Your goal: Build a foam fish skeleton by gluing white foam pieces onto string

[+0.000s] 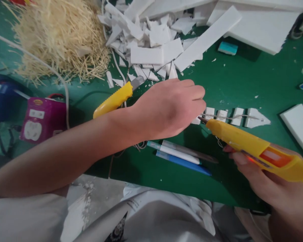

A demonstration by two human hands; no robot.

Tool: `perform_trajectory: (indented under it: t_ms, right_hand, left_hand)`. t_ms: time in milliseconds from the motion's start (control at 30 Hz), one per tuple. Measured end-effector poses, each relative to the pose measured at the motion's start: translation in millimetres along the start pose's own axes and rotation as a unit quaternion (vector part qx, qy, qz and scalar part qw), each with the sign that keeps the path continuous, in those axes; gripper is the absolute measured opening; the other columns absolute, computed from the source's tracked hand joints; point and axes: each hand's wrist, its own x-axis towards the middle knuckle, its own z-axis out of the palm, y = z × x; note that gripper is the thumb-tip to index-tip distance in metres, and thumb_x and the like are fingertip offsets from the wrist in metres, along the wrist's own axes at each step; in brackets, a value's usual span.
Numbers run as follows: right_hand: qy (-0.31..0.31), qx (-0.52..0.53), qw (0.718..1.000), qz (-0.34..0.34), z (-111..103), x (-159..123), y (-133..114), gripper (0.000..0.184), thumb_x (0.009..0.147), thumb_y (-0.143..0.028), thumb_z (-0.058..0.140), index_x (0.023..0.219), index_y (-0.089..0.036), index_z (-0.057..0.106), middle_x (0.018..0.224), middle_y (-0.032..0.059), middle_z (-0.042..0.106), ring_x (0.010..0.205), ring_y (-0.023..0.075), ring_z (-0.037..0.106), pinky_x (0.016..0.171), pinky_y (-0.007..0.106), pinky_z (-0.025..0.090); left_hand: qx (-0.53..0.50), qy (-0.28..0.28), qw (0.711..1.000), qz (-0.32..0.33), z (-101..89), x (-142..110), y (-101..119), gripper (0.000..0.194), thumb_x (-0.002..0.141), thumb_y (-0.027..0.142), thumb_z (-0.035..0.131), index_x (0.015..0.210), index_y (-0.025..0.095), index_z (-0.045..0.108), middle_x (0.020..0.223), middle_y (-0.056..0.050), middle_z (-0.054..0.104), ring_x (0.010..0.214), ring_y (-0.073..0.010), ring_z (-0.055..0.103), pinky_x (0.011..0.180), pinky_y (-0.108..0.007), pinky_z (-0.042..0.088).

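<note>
My right hand grips a yellow hot glue gun whose orange trigger area glows. Its dark nozzle points left and meets a small white foam piece at the edge of my left hand. That hand is curled down over the table, and its fingertips and what they hold are hidden. From there a row of small white foam blocks runs right, joined by a thin string. A pointed foam piece with a small hole near its tip ends the row.
A yellow utility knife lies beside my left forearm. Several pens are below the foam row. Foam scraps, a straw-like shavings heap, a teal-sleeved eraser, a purple power socket and a foam slab surround it.
</note>
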Motion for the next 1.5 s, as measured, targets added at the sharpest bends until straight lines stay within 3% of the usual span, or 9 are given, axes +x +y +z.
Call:
perform_trajectory:
  t_ms: [133,333,567,733,867,1067,1367,1500]
  right_hand:
    - [0.027,-0.014,1.000,-0.008,2.4,1.0,-4.5,0.022,0.100,-0.046,0.062,0.085,-0.031,0.062,0.071,-0.0027,0.067,0.055,0.0163,0.064,0.047,0.027,0.050]
    - [0.021,-0.024,0.999,-0.025,-0.6,2.2,-6.8,0.022,0.100,-0.045,0.062,0.084,-0.031,0.059,0.065,-0.0040,0.062,0.048,0.0145,0.058,0.043,0.026,0.047]
    - [0.009,-0.033,0.999,-0.039,-2.0,4.6,-9.0,0.020,0.100,-0.045,0.062,0.086,-0.032,0.057,0.064,-0.0058,0.060,0.048,0.0121,0.057,0.045,0.024,0.046]
    - [0.048,-0.037,0.998,-0.005,4.1,4.1,-13.3,0.029,0.103,-0.052,0.056,0.084,-0.031,0.053,0.065,-0.0036,0.055,0.049,0.0139,0.051,0.046,0.028,0.042]
    - [0.022,-0.024,0.999,-0.037,4.3,6.0,-13.5,0.025,0.100,-0.044,0.063,0.081,-0.031,0.054,0.061,-0.0042,0.056,0.046,0.0141,0.052,0.042,0.027,0.042]
    - [0.055,-0.011,0.998,0.019,8.7,3.7,-20.9,0.035,0.102,-0.054,0.058,0.077,-0.030,0.051,0.062,-0.0029,0.050,0.049,0.0161,0.046,0.047,0.032,0.038]
    - [0.058,0.018,0.996,0.067,8.5,0.1,-23.2,0.038,0.096,-0.049,0.066,0.071,-0.027,0.049,0.061,-0.0030,0.047,0.050,0.0133,0.042,0.049,0.029,0.035]
    - [0.048,0.018,0.996,0.068,7.2,-0.2,-22.1,0.036,0.095,-0.047,0.067,0.070,-0.028,0.051,0.061,-0.0034,0.048,0.049,0.0136,0.041,0.050,0.029,0.034]
  left_hand:
    - [0.007,0.010,1.000,0.005,0.4,-0.9,-0.5,0.040,0.101,0.007,0.029,0.096,0.018,0.068,0.107,-0.006,0.071,0.101,-0.0243,0.069,0.082,-0.038,0.056]
    - [0.010,-0.041,0.999,-0.014,-6.6,2.7,2.2,0.041,0.101,0.007,0.030,0.099,0.018,0.069,0.112,-0.007,0.072,0.106,-0.0255,0.069,0.086,-0.038,0.056]
    - [-0.011,-0.016,1.000,-0.016,-5.4,1.1,1.5,0.040,0.104,0.011,0.031,0.096,0.019,0.069,0.110,-0.007,0.072,0.104,-0.0250,0.070,0.085,-0.038,0.056]
    - [-0.012,-0.023,1.000,-0.015,-5.3,0.3,1.6,0.043,0.104,0.011,0.028,0.096,0.019,0.069,0.109,-0.007,0.072,0.105,-0.0244,0.070,0.088,-0.039,0.057]
    - [0.003,-0.042,0.999,-0.013,-6.7,2.5,2.0,0.043,0.103,0.011,0.029,0.097,0.019,0.070,0.111,-0.007,0.072,0.106,-0.0241,0.070,0.089,-0.039,0.060]
    - [0.003,-0.051,0.999,-0.007,-8.6,3.8,3.6,0.044,0.102,0.007,0.027,0.096,0.019,0.069,0.112,-0.006,0.072,0.104,-0.0231,0.069,0.089,-0.037,0.058]
    - [-0.020,-0.025,0.999,-0.002,-7.8,1.2,3.1,0.043,0.105,0.013,0.029,0.091,0.020,0.069,0.108,-0.006,0.071,0.102,-0.0226,0.069,0.088,-0.038,0.057]
    - [0.002,-0.044,0.999,-0.003,-8.9,2.3,3.3,0.044,0.105,0.011,0.028,0.092,0.020,0.070,0.109,-0.006,0.071,0.103,-0.0225,0.069,0.088,-0.038,0.057]
